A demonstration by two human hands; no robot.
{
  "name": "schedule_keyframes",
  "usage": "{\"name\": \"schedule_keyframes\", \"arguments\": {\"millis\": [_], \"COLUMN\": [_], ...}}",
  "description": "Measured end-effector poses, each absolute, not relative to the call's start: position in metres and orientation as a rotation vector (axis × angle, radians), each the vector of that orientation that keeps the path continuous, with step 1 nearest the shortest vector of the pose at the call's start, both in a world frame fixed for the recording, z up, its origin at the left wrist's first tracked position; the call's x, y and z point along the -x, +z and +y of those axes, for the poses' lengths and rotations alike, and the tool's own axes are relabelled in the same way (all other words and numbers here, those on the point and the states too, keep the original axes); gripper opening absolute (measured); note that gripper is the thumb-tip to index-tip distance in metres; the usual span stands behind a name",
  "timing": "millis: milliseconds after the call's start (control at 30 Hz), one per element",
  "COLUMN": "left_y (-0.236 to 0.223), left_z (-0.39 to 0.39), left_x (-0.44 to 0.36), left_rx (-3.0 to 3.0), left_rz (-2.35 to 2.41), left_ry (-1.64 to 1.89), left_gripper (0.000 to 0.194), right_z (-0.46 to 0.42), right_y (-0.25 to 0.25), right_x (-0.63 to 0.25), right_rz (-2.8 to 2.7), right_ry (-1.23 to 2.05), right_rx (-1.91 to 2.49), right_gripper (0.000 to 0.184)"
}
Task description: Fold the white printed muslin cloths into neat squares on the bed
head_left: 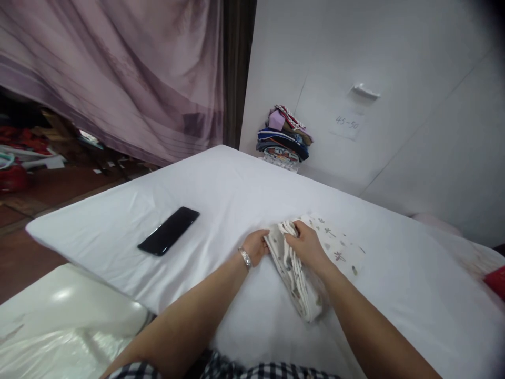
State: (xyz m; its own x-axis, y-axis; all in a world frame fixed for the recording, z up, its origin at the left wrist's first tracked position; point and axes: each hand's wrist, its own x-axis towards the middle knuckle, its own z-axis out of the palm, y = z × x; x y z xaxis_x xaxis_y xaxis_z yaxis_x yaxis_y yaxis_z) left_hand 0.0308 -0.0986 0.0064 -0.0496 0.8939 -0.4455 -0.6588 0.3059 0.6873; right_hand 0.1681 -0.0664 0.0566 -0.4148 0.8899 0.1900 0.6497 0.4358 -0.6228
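Note:
A white folded cloth [294, 268] with small printed motifs is held up on edge over the table, its layered folds showing. My left hand [256, 246], with a silver band at the wrist, pinches the cloth's left upper corner. My right hand [305, 243] grips the upper folds from the other side, thumb and fingers closed on them. Behind and right of my right hand, more white fabric with a leaf-like print [335, 245] lies flat; I cannot tell whether it is part of the same piece.
The table [221, 184] has a white cover. A black phone [169, 230] lies on its left part. At the far edge stands a pile of folded clothes [282, 137] against the wall. Pale plastic [79, 310] sits at lower left, a red thing [496, 281] at far right. A pink curtain [138, 68] hangs behind.

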Motion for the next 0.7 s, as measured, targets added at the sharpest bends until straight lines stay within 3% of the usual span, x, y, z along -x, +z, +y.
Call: {"name": "schedule_keyframes", "arguments": {"millis": [200,433,700], "left_y": [0.004,0.004,0.0], "left_z": [-0.1,-0.099,-0.098], "left_x": [-0.03,-0.028,-0.031], "left_rx": [-0.347,-0.376,-0.502], "left_rz": [1.046,1.065,1.207], "left_ry": [1.38,1.426,1.497], "left_gripper": [0.012,0.025,0.027], "right_z": [-0.07,-0.06,-0.065], "right_y": [0.043,0.026,0.03], "right_x": [-0.146,-0.152,-0.148], "right_rz": [-2.36,-2.006,-1.984], "right_ry": [0.461,0.727,0.699], "right_rx": [1.321,1.257,1.269], "right_gripper": [0.016,0.013,0.014]}}
